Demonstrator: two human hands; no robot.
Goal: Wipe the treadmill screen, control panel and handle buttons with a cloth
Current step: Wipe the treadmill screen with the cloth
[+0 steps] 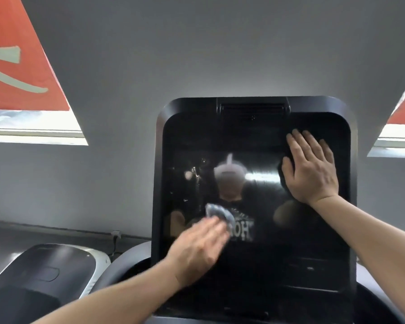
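Glossy black screen (255,183), blue-grey patterned cloth (219,212), grey wall (197,54), red banners (17,54) with pale lettering.

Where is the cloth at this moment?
In the head view, the cloth lies on the lower left of the treadmill screen, pressed under the left hand.
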